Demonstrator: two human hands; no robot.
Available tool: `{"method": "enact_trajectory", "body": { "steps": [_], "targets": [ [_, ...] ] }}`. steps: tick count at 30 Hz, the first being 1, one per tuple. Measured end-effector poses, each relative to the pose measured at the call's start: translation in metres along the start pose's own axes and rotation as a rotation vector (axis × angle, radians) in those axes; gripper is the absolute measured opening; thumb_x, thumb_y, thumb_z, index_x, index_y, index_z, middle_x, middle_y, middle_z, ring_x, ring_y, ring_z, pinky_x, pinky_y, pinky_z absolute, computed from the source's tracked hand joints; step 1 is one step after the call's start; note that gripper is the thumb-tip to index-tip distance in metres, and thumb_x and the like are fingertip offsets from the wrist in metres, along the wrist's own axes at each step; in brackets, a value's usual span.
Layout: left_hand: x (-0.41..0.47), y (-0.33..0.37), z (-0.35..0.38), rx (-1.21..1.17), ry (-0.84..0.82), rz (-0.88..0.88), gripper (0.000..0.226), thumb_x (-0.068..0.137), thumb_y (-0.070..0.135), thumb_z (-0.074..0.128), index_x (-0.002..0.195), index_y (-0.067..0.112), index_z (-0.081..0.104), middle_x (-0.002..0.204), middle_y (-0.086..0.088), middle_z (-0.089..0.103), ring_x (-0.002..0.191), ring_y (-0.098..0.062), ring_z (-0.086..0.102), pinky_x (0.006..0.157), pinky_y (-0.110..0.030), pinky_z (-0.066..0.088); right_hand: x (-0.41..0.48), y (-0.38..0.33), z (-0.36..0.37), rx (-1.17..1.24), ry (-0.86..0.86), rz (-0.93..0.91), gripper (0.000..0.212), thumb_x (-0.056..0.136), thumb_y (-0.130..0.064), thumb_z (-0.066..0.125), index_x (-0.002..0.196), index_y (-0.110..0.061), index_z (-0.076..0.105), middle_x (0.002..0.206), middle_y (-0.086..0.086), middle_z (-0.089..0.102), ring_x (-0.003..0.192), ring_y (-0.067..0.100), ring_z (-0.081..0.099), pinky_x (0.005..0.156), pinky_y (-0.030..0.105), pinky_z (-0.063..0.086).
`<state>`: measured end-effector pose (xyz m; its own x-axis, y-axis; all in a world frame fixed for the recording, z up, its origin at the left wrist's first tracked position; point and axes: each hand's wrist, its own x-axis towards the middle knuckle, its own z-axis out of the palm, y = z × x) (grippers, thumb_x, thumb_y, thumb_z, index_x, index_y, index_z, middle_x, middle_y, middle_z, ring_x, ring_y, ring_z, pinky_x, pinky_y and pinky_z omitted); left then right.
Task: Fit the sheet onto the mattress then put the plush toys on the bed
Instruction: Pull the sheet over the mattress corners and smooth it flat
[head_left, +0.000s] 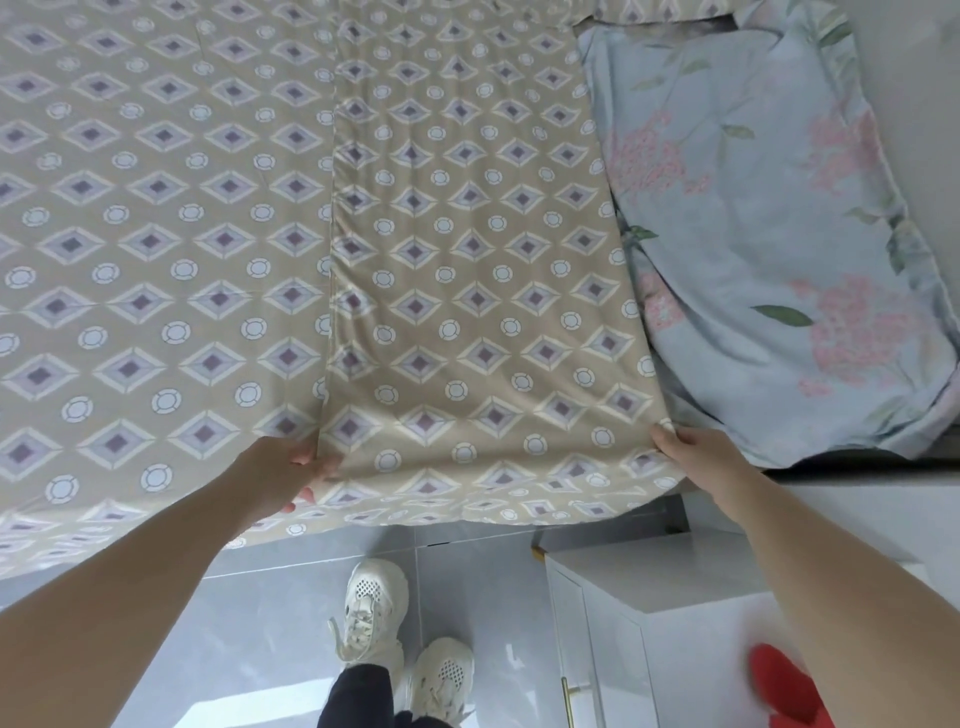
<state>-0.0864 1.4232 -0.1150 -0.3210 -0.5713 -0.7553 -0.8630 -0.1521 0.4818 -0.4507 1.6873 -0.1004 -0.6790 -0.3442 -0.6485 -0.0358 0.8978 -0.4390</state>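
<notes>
Sheet: a beige sheet (156, 218) printed with purple diamonds and white rings is spread flat from 9 o'clock through 12 o'clock. Its near edge hangs over the side towards the floor at 7 o'clock.
Folded layer: a folded-over layer (467, 260) of the same cloth lies on top of the sheet at the centre. It runs from 12 o'clock down to 6 o'clock and has a straight crease along its left side.
Left hand: the left hand (283, 475) is at 8 o'clock, at the near left corner of the folded layer. Its fingers are curled and pinch the cloth at the crease.
Right hand: the right hand (693, 452) is at 4 o'clock, at the near right corner of the folded layer. The thumb lies on top of the cloth and the fingers are tucked under the edge, so it is closed on the fabric.
Pillow: a pale blue pillow (769, 249) with pink blossoms and green leaves lies at 2 o'clock, just beside the right edge of the folded layer.
Nightstand: a white nightstand (675, 587) with a gold handle stands at 5 o'clock, under the right forearm.
Red object: a red object (784, 686) sits on the nightstand at the far 5 o'clock corner, too blurred to identify.
Floor: grey glossy tiles (249, 623) span 6 to 7 o'clock.
Feet: cream sneakers (374, 613) and dark trouser legs at 6 o'clock, toes pointing towards the sheet.
</notes>
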Motion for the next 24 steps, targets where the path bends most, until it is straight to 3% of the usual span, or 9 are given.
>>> {"method": "enact_trajectory", "body": {
  "steps": [2, 4, 5, 7, 10, 15, 20, 24],
  "targets": [
    [0.004, -0.001, 0.000, 0.097, -0.009, -0.023, 0.013, 0.088, 0.038, 0.067, 0.091, 0.026, 0.065, 0.074, -0.006, 0.074, 0.084, -0.035, 0.070, 0.079, -0.046, 0.058, 0.002, 0.002, 0.004, -0.073, 0.021, -0.036, 0.035, 0.096, -0.035, 0.055, 0.094, -0.004, 0.071, 0.097, 0.021, 0.070, 0.090, 0.035, 0.066, 0.072, 0.034, 0.043],
    [0.003, 0.001, 0.001, 0.254, 0.013, -0.039, 0.023, 0.088, 0.044, 0.062, 0.090, 0.021, 0.068, 0.064, 0.000, 0.073, 0.073, -0.023, 0.072, 0.074, -0.039, 0.058, 0.006, 0.004, 0.008, -0.115, -0.001, -0.040, 0.026, 0.096, -0.035, 0.055, 0.090, -0.015, 0.070, 0.091, 0.013, 0.071, 0.088, 0.033, 0.066, 0.078, 0.037, 0.049],
    [0.004, 0.003, 0.001, 0.353, 0.046, -0.040, 0.033, 0.088, 0.050, 0.058, 0.087, 0.019, 0.068, 0.062, 0.001, 0.072, 0.067, -0.018, 0.071, 0.071, -0.035, 0.058, 0.008, 0.005, 0.006, -0.128, -0.008, -0.020, 0.022, 0.095, -0.036, 0.055, 0.088, -0.021, 0.068, 0.089, 0.009, 0.071, 0.086, 0.029, 0.066, 0.080, 0.038, 0.052],
    [0.000, 0.013, 0.002, 0.589, 0.157, -0.031, 0.043, 0.088, 0.058, 0.048, 0.086, 0.018, 0.064, 0.071, 0.000, 0.068, 0.068, -0.019, 0.067, 0.070, -0.032, 0.055, 0.009, 0.004, -0.002, -0.184, 0.037, -0.002, 0.027, 0.095, -0.037, 0.053, 0.086, -0.016, 0.067, 0.085, 0.008, 0.070, 0.081, 0.026, 0.064, 0.071, 0.034, 0.048],
    [-0.005, 0.056, 0.011, 0.709, 0.220, 0.011, 0.023, 0.091, 0.040, 0.044, 0.088, 0.022, 0.058, 0.082, 0.001, 0.059, 0.077, -0.019, 0.059, 0.071, -0.030, 0.046, 0.011, 0.001, -0.030, -0.206, 0.221, -0.022, 0.028, 0.096, -0.030, 0.047, 0.086, -0.009, 0.063, 0.084, 0.011, 0.068, 0.078, 0.028, 0.058, 0.065, 0.035, 0.041],
    [0.006, 0.171, 0.050, 0.624, 0.101, 0.183, 0.012, 0.088, 0.026, 0.046, 0.080, 0.023, 0.054, 0.089, 0.000, 0.063, 0.083, -0.018, 0.058, 0.079, -0.032, 0.048, 0.021, -0.010, -0.095, -0.189, 0.459, -0.146, 0.020, 0.097, -0.020, 0.044, 0.089, -0.011, 0.059, 0.084, 0.009, 0.060, 0.075, 0.029, 0.054, 0.067, 0.038, 0.045],
    [0.032, 0.301, 0.104, 0.379, 0.006, 0.366, 0.014, 0.091, 0.027, 0.049, 0.100, 0.024, 0.059, 0.101, 0.002, 0.064, 0.089, -0.017, 0.061, 0.077, -0.029, 0.051, 0.061, -0.021, -0.163, -0.241, 0.608, -0.109, 0.027, 0.092, -0.024, 0.052, 0.117, -0.015, 0.058, 0.115, 0.011, 0.056, 0.102, 0.032, 0.054, 0.087, 0.045, 0.046],
    [0.077, 0.391, 0.148, 0.099, -0.075, 0.306, 0.037, 0.087, 0.026, 0.055, 0.122, 0.022, 0.044, 0.104, -0.003, 0.059, 0.083, -0.019, 0.059, 0.062, -0.027, 0.045, 0.111, -0.031, -0.210, -0.201, 0.563, -0.031, 0.045, 0.093, -0.025, 0.052, 0.136, -0.013, 0.046, 0.140, 0.008, 0.046, 0.125, 0.030, 0.045, 0.100, 0.044, 0.038]
  ]
}}
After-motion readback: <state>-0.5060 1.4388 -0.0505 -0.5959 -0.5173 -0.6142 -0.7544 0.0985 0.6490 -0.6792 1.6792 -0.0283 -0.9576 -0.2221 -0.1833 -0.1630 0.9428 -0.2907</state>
